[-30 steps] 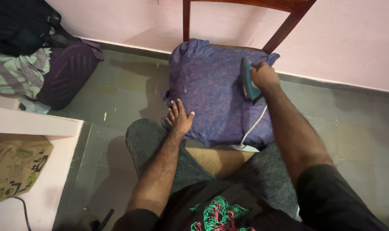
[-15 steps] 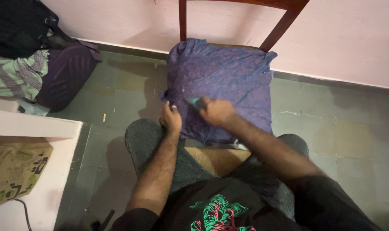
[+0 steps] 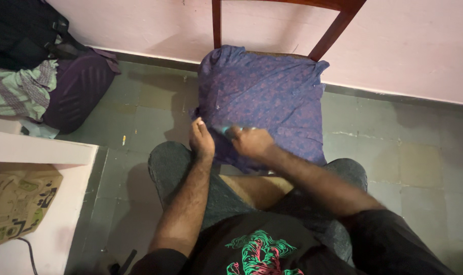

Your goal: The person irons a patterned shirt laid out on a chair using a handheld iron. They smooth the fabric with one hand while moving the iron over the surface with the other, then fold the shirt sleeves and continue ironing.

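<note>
A purple patterned cloth [image 3: 264,99] lies spread over the seat of a red-brown wooden chair [image 3: 338,28] in front of me. My right hand [image 3: 250,142] grips a teal clothes iron [image 3: 222,129], mostly hidden under the hand and blurred, at the cloth's near left part. My left hand [image 3: 201,139] rests with fingers curled on the cloth's near left edge, close beside the iron. My knees in grey shorts sit just below the chair seat.
A pink wall runs behind the chair above a grey tiled floor [image 3: 394,153]. A dark purple bag [image 3: 78,86] with striped cloth [image 3: 17,89] on it lies at far left. A white ledge [image 3: 38,153] carries a brown paper bag [image 3: 15,201].
My right hand has drawn the iron from the cloth's far right corner across to its near left, beside my left hand. The left hand's fingers have curled in.
</note>
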